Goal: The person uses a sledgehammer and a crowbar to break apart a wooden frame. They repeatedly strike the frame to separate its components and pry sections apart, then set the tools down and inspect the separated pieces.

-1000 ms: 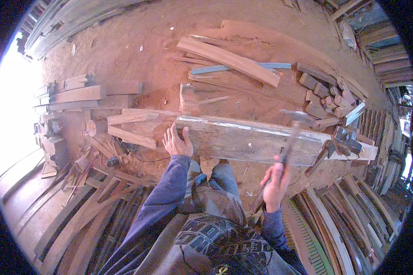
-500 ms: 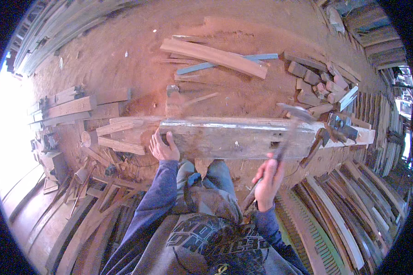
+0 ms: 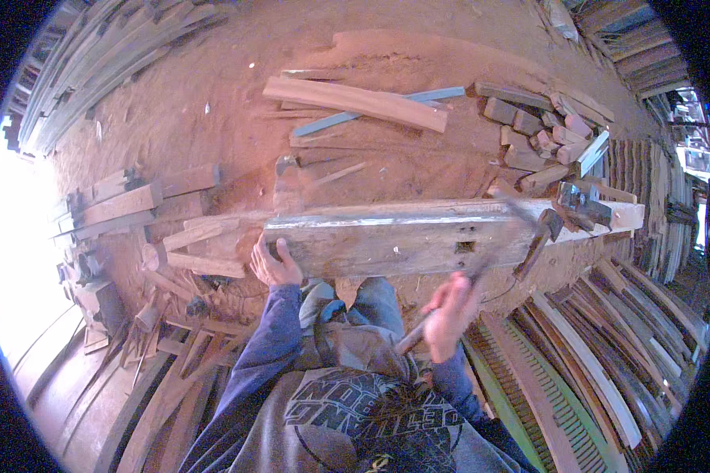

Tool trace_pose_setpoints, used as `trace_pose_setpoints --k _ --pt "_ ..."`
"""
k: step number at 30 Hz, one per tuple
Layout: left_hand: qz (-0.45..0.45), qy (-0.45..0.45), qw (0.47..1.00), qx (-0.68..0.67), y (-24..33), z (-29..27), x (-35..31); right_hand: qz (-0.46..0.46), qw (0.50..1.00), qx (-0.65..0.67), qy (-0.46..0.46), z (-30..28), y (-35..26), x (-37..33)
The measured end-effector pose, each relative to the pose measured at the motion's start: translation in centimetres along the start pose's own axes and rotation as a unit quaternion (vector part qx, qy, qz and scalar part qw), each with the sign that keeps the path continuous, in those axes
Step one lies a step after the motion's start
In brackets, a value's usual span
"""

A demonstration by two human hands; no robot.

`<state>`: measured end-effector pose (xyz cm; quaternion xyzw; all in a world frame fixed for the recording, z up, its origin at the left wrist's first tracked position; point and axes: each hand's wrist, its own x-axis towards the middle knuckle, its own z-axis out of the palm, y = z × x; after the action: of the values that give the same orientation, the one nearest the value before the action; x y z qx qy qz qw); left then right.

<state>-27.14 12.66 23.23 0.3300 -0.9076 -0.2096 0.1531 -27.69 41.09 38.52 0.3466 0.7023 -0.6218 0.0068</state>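
Observation:
A thick, weathered wooden beam (image 3: 339, 248) lies crosswise before my legs, with a small rectangular hole (image 3: 465, 247) toward its right part. My left hand (image 3: 274, 262) grips the beam's left end, thumb against the side and fingers around the end. In my right hand (image 3: 450, 315), closed around the handle, is a long-handled tool (image 3: 487, 264) with a curved metal head like an adze's. Its head is smeared by motion over the beam's right part; whether it touches the wood I cannot tell.
A wooden mallet-like piece (image 3: 540, 240) and a dark power tool (image 3: 584, 206) rest at the beam's right end. Beyond lie loose boards (image 3: 355, 102) and a pile of short blocks (image 3: 544, 138). Long planks (image 3: 599, 363) lie at the near right; more timber (image 3: 126, 197) is at left.
The tool's head has come down nearer the beam, and my right hand has shifted slightly left. My left hand keeps its place on the beam's end. The whole view has shifted a little.

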Motion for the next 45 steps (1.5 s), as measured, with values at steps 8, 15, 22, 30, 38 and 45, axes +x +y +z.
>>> trace_pose_setpoints --k 8,15,22,30,38,45 --pt "0.008 0.019 1.000 -0.001 -0.3 0.3 -0.2 -0.021 0.977 -0.090 -0.191 -0.3 -0.2 0.4" --pt "0.018 0.030 0.999 -0.004 -0.5 0.5 -0.2 -0.137 0.837 -0.466 -0.251 1.4 0.3 -0.1" --pt "0.013 0.028 1.000 -0.006 -0.4 0.5 -0.2 -0.089 0.981 -0.133 -0.114 -1.7 -1.5 1.1" --pt "0.009 0.018 1.000 -0.010 0.5 -0.2 -0.1 -0.175 0.885 -0.308 -0.303 2.0 2.4 -1.3" --pt "0.037 0.051 0.998 -0.012 -0.5 0.5 -0.5 0.031 0.998 -0.061 0.006 -2.8 -3.4 1.3" --pt "0.008 0.035 0.999 0.006 -0.7 0.6 0.0 -0.070 0.882 -0.379 -0.271 0.5 3.0 0.2"
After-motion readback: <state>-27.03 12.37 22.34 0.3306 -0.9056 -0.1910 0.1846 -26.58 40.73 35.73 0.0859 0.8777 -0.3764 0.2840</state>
